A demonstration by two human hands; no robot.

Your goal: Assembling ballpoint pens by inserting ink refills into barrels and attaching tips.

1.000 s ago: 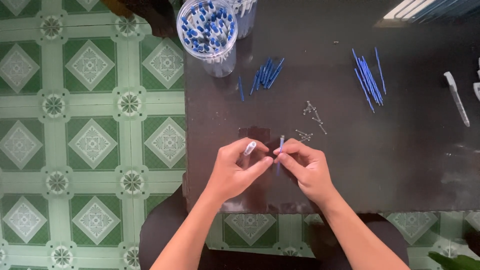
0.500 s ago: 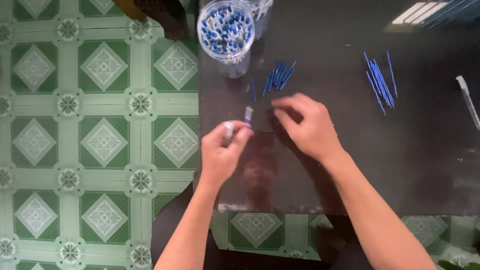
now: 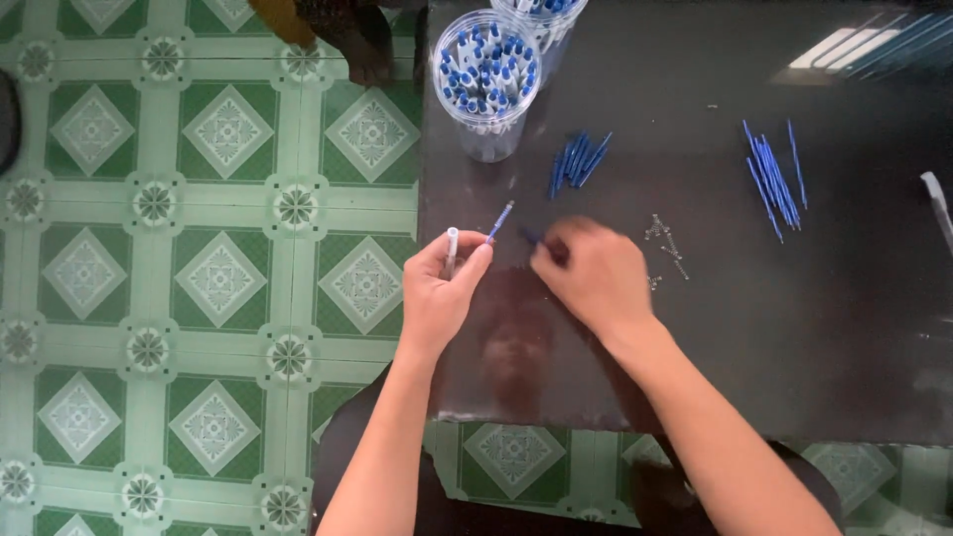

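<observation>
Green patterned floor tiles (image 3: pixel 199 248): fill the left, beside the table. Left hand (image 3: pixel 437 293): closed on a white pen barrel (image 3: pixel 452 248), held upright at the table's left edge; a blue refill (image 3: pixel 500 220) slants up from the same grip; unlike a second ago, when both hands met over the barrel, it now holds the parts alone. Clear tub (image 3: pixel 486 84): packed with blue-capped pens, at the far edge. Blue part pile (image 3: pixel 578 159): loose, just right of the tub. Right hand (image 3: pixel 591 278): has parted from the left, fingers curled down onto the dark glossy table (image 3: pixel 794 347) over a small blue piece (image 3: pixel 529 237); grasp uncertain. Small metal springs (image 3: pixel 667 238): scattered just right. Blue refill bundle (image 3: pixel 769 179): well apart, far right.
</observation>
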